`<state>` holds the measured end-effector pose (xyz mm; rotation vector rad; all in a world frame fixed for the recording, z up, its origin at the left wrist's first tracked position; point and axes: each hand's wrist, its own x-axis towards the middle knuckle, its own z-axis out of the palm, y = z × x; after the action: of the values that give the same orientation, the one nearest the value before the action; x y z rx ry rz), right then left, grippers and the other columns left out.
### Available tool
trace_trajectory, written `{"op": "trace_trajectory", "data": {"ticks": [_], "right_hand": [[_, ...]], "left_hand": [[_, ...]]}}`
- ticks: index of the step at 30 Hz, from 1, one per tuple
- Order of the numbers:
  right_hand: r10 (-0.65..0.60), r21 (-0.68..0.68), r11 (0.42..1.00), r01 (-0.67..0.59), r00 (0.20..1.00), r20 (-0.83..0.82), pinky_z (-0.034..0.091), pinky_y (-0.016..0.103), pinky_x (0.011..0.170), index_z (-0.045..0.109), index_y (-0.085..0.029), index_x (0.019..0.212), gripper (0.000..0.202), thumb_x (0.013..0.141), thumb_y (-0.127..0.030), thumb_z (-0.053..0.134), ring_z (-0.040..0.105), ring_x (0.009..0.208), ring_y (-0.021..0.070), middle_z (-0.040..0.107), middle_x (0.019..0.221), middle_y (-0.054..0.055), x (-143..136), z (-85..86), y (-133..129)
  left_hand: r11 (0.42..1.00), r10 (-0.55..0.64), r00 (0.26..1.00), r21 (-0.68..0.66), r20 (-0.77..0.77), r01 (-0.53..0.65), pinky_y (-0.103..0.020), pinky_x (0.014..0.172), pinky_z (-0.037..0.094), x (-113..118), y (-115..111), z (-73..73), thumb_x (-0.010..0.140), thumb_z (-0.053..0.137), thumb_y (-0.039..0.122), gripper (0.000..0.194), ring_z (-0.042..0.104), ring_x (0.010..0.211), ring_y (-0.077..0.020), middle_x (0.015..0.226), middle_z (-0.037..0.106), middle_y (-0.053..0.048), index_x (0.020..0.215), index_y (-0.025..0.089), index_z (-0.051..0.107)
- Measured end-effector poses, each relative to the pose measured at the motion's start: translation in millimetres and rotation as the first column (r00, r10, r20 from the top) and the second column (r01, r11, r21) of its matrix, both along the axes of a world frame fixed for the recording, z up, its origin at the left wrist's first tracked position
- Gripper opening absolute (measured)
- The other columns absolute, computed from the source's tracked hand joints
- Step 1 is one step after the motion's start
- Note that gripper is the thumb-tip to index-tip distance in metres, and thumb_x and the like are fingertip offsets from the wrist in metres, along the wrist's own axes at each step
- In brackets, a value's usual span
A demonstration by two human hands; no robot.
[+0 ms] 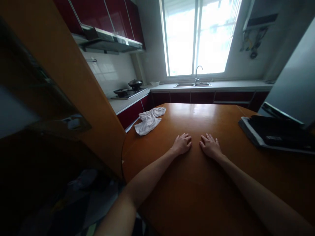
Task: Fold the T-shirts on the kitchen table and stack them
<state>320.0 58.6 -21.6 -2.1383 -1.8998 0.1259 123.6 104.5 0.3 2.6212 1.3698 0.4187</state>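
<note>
Both of my hands rest palm down on a brown wooden table (187, 183). My left hand (182, 144) lies near the middle of the tabletop, fingers stretched out, holding nothing. A short gap to its right, my right hand (210, 146) is also flat, with its fingers spread and nothing in them. A crumpled white cloth (149, 119) lies at the table's far left edge, beyond my left hand and apart from it.
Dark bags or folders (278, 132) are piled on the table's right side. A wooden partition (98, 98) stands close on the left. Behind the table run a white counter with a sink (184, 85) and a stove (129, 94) bearing pans.
</note>
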Motion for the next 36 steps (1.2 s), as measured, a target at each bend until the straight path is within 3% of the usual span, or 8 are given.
{"op": "trace_trajectory", "data": {"ticks": [5,9,13,19,25,30,32,36], "right_hand": [[0.037,0.006,0.999,-0.037,0.999,-0.002,0.019,0.051,0.123,0.048,-0.017,0.150,0.056,0.102,-0.043,0.038,0.026,0.152,0.0284,0.034,0.163,0.015,8.6,-3.1,-3.7],[0.052,0.028,0.998,-0.052,0.999,0.002,0.022,0.050,0.122,0.049,-0.017,0.149,0.055,0.102,-0.043,0.038,0.029,0.151,0.0286,0.037,0.162,0.015,12.3,-6.4,-5.0],[0.046,0.043,0.998,-0.045,0.999,-0.002,0.023,0.051,0.121,0.051,-0.017,0.148,0.054,0.102,-0.043,0.040,0.030,0.151,0.0286,0.038,0.161,0.015,11.7,-7.2,-4.9],[0.042,0.048,0.998,-0.042,0.999,-0.010,0.022,0.051,0.121,0.052,-0.017,0.147,0.053,0.101,-0.042,0.041,0.030,0.151,0.0293,0.038,0.161,0.015,11.8,-6.9,-4.4],[0.047,0.083,0.995,-0.046,0.999,-0.010,0.024,0.052,0.121,0.054,-0.016,0.145,0.053,0.100,-0.042,0.042,0.032,0.150,0.0302,0.041,0.159,0.016,12.6,-11.0,-3.9],[0.049,0.188,0.982,-0.029,0.993,-0.107,0.029,0.056,0.118,0.059,-0.015,0.138,0.048,0.100,-0.039,0.039,0.042,0.144,0.0322,0.050,0.152,0.017,15.9,-15.7,-0.4],[0.063,0.282,0.959,-0.009,0.981,-0.184,0.035,0.055,0.115,0.060,-0.014,0.136,0.048,0.100,-0.036,0.037,0.047,0.140,0.0319,0.056,0.146,0.019,18.0,-14.9,2.1],[0.275,0.493,0.857,-0.147,0.940,-0.199,0.039,0.049,0.115,0.065,-0.016,0.130,0.043,0.097,-0.033,0.044,0.051,0.136,0.0296,0.062,0.138,0.016,13.8,-6.2,0.8]], "left_hand": [[0.955,0.293,0.955,0.040,0.040,-0.294,-0.041,0.119,0.033,-52.9,41.4,16.9,0.096,0.055,0.035,0.042,0.046,0.140,-0.0238,0.149,0.055,-0.008,0.135,0.022,0.062],[0.795,0.597,0.799,0.085,0.067,-0.601,-0.057,0.117,0.031,-116.7,64.3,28.8,0.093,0.052,0.024,0.045,0.039,0.143,-0.0357,0.151,0.050,-0.018,0.136,0.016,0.061],[0.699,0.710,0.703,0.081,0.043,-0.711,-0.056,0.105,0.041,-143.8,69.3,27.5,0.090,0.050,0.024,0.041,0.053,0.128,-0.0395,0.134,0.060,-0.023,0.126,0.013,0.067],[0.821,0.566,0.824,0.115,-0.031,-0.560,-0.047,0.096,0.048,-98.5,58.4,19.7,0.091,0.052,0.029,0.034,0.055,0.123,-0.0383,0.128,0.063,-0.020,0.115,0.014,0.072],[0.983,0.150,0.986,0.121,-0.067,-0.141,-0.041,0.106,0.045,-34.0,15.2,10.8,0.093,0.057,0.039,0.031,0.059,0.119,-0.0301,0.120,0.069,-0.013,0.108,0.019,0.075],[0.890,-0.435,0.887,0.223,0.153,0.397,-0.031,0.109,0.045,-3.3,-9.2,8.3,0.097,0.052,0.025,0.035,0.059,0.126,-0.0178,0.143,0.060,-0.004,0.130,0.025,0.065],[0.888,-0.415,0.876,0.318,0.245,0.332,-0.034,0.111,0.045,-4.1,-4.7,11.9,0.096,0.049,0.018,0.036,0.058,0.128,-0.0183,0.145,0.059,-0.004,0.127,0.025,0.066],[0.944,-0.005,0.941,0.312,0.339,-0.107,-0.037,0.115,0.039,-37.3,26.6,20.4,0.091,0.050,0.008,0.036,0.053,0.132,-0.0204,0.139,0.062,-0.006,0.116,0.022,0.070]]}}
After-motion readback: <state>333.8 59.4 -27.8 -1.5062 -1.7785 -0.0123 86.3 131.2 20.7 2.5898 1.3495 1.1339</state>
